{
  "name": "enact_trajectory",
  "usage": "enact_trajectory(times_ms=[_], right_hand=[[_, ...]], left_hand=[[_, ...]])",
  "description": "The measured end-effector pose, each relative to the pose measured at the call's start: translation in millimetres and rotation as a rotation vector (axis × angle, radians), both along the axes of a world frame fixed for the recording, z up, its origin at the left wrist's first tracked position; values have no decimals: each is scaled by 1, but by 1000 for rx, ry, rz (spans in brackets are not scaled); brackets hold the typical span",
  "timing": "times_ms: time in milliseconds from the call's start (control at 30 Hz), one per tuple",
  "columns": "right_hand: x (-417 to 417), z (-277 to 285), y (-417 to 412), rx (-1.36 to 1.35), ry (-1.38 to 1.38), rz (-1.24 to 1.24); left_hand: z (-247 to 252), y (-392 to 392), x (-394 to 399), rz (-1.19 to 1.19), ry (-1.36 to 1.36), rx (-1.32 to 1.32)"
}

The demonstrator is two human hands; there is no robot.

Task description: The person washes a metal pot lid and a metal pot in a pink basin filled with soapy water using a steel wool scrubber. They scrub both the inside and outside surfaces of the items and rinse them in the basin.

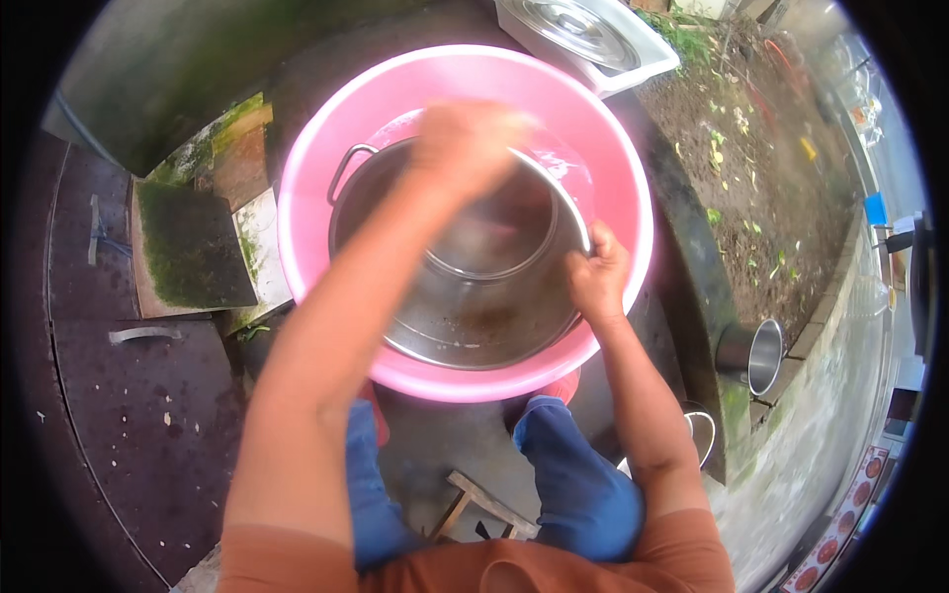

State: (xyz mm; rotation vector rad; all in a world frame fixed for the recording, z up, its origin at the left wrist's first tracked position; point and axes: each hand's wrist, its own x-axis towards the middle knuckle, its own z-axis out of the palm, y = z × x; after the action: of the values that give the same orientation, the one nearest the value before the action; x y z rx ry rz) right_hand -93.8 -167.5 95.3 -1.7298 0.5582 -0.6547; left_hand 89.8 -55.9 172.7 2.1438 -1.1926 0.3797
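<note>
A large stainless steel pot (pixel 474 326) with a wire side handle sits tilted in a round pink plastic basin (pixel 460 385), with some water behind it. My right hand (pixel 599 274) grips the pot at its right side, where its rim or handle is covered by the fingers. Over the pot's far edge is my left hand (pixel 471 144), blurred by motion; whether it holds anything cannot be told. My left forearm crosses over the pot and hides part of it.
A white tub (pixel 637 70) with a metal lid (pixel 574 33) stands behind, at the right. A metal cylinder (pixel 750 357) rests on the ledge at right. Mossy slabs (pixel 193 248) lie at left, beside dark boards with handles. A wooden stool (pixel 493 500) is between my legs.
</note>
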Motion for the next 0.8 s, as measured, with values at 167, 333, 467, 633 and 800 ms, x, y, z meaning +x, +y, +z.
enact_trajectory(times_ms=[167,333,467,633,800], right_hand=[[0,4,17,-105,25,1],[-1,-12,14,-128,46,-36],[-17,-11,17,220,70,-151],[-46,-36,35,307,127,-219],[-7,-24,18,149,140,-88]], left_hand=[[-63,112,37,694,544,-73],[-86,142,18,867,672,-219],[-47,90,26,685,460,-140],[-19,-2,24,207,-142,-161],[-17,-41,-24,-78,-137,127]])
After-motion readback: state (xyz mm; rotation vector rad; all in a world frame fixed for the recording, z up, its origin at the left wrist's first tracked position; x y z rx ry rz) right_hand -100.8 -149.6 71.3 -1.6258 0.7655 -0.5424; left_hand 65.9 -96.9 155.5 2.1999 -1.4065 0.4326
